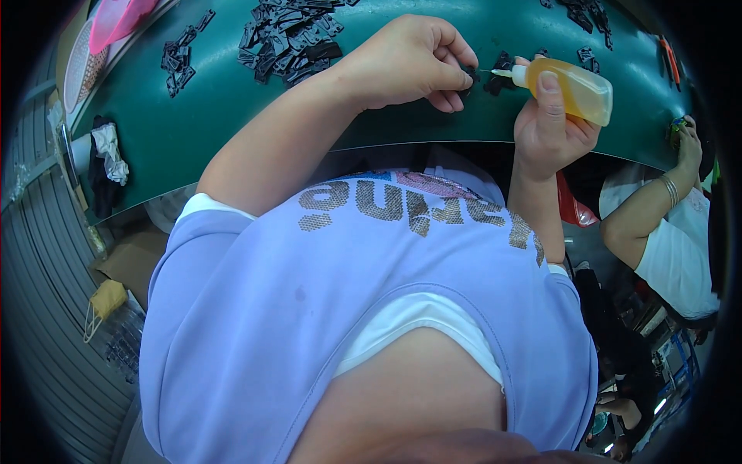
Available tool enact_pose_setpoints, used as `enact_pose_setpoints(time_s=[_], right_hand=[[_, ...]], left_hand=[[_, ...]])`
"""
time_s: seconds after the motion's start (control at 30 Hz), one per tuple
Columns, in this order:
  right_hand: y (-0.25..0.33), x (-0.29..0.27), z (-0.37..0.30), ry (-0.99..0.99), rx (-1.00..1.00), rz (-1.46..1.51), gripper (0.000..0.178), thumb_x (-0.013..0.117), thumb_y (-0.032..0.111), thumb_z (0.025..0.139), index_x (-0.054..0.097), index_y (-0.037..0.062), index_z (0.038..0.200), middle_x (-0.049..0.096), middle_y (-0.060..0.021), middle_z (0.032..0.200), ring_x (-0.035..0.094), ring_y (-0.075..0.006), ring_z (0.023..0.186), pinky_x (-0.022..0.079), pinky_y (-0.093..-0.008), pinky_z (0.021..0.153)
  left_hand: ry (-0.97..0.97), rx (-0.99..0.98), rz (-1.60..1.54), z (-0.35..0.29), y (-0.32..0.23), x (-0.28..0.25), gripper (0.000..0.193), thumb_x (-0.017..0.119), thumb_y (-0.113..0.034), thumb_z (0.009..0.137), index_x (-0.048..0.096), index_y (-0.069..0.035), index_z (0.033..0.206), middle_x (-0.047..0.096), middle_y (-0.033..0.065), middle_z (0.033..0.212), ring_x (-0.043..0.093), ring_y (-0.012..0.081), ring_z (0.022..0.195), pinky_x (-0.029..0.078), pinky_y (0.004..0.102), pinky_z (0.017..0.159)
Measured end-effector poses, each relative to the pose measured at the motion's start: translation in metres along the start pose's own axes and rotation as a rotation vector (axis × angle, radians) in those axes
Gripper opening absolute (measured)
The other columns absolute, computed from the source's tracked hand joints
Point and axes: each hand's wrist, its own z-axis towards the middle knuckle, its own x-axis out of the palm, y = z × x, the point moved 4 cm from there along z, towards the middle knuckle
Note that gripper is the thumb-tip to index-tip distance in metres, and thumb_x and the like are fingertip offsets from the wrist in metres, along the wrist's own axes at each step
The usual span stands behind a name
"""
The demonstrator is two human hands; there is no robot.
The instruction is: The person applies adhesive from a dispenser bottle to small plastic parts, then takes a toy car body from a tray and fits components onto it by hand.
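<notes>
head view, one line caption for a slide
Left hand pinches a small black part; right hand points a yellowish bottle toward it over a green table.

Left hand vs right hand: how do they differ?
Left hand pinches a small black piece at its fingertips; right hand grips a yellowish squeeze bottle.
Left hand's thumb points rightward in the picture; right hand's thumb points up it.
Shared: both are bare, near the green table's front edge.

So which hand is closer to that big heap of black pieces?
The left. The left hand is just right of the big heap; the right hand is farther right, holding the squeeze bottle.
</notes>
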Motion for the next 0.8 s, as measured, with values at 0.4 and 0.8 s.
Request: enact_pose_setpoints(time_s=[0.4,0.8], right_hand=[[-0.0009,0.0008,-0.0034,0.128,0.116,0.173,0.019,0.067,0.002,0.085,0.062,-0.0014,0.103,0.067,-0.0118,0.095,0.068,-0.0234,0.089,0.058,-0.0414,0.081],[0.0004,0.0009,-0.0044,0.146,0.117,0.153,0.019,0.068,0.0,0.084,0.063,-0.0016,0.102,0.067,-0.0113,0.095,0.068,-0.0224,0.088,0.058,-0.04,0.081]], left_hand=[[0.007,-0.16,-0.174,0.0059,-0.0021,-0.0019,0.02,0.059,0.0,0.087,0.056,0.01,0.104,0.064,0.0087,0.076,0.066,0.0142,0.062,0.056,0.0243,0.057],[0.015,-0.155,-0.176,0.007,0.0016,0.0006,0.02,0.06,0.0,0.086,0.056,0.009,0.103,0.064,0.0091,0.076,0.066,0.0146,0.061,0.056,0.0247,0.057]])
